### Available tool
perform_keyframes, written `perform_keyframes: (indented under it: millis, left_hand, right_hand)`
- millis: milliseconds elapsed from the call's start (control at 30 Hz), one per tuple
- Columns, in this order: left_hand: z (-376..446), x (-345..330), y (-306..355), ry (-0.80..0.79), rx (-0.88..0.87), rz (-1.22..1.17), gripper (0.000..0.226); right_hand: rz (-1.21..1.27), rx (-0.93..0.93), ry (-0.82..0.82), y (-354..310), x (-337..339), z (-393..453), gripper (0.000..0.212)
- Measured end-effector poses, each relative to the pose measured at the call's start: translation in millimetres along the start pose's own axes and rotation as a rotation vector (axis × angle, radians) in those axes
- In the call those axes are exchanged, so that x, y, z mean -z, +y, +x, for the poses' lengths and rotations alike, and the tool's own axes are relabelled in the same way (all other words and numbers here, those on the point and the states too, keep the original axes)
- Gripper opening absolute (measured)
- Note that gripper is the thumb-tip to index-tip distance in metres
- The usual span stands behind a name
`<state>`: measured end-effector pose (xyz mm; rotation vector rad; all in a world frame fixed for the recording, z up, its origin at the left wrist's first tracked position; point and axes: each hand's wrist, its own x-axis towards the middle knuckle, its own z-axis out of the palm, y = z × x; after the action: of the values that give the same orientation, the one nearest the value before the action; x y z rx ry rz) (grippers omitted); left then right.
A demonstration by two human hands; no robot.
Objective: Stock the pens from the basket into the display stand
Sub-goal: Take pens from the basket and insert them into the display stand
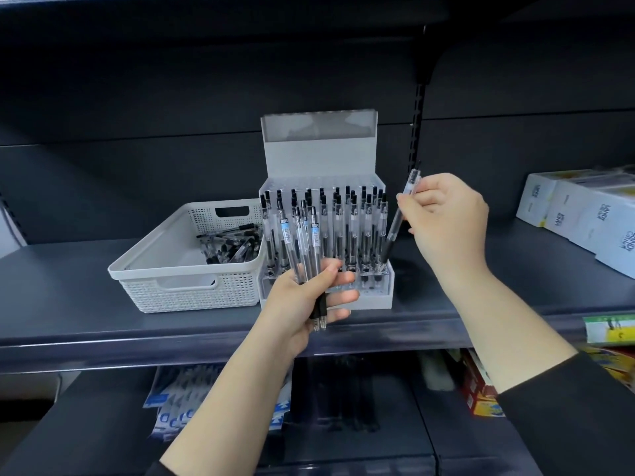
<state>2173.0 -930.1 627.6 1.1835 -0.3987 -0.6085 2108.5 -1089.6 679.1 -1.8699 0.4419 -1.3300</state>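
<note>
A clear display stand [376,297] with a white back panel sits mid-shelf, holding several upright black pens. In front of its left half, my left hand [302,300] grips a bunch of pens [304,242], tips down. At the stand's right edge, my right hand [443,218] pinches a single pen [398,218], tilted, with its black tip down at the stand's front right corner. A white basket [154,269] left of the stand holds several loose pens [230,243] at its far right end.
The dark shelf [86,314] carries white boxes [584,214] at the far right. Below the shelf edge are blue packets [178,400], dark items, and red and yellow boxes [481,389]. A slotted upright [417,108] runs behind the stand.
</note>
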Motion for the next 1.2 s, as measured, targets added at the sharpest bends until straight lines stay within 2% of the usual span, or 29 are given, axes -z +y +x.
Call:
perform_keyframes:
  millis: [200,567,1000,1200]
  left_hand:
    - [0,0,1,0.0,-0.001,0.01,0.01]
    - [3,-1,2,0.004,-0.005,0.018,0.009]
    - [4,0,2,-0.005,-0.009,0.008,0.009]
    - [3,0,1,-0.002,-0.002,0.001,0.007]
  right_hand:
    - [-0.032,0.017,0.012,5,-1,-1,0.008]
    - [-0.326,0.059,-0.14,15,-10,-11,0.006]
    - [-0.434,0.126,-0.204,14,-14,-11,0.009]
    - [-0.4,0.085,-0.202,14,-14,-15,0.012]
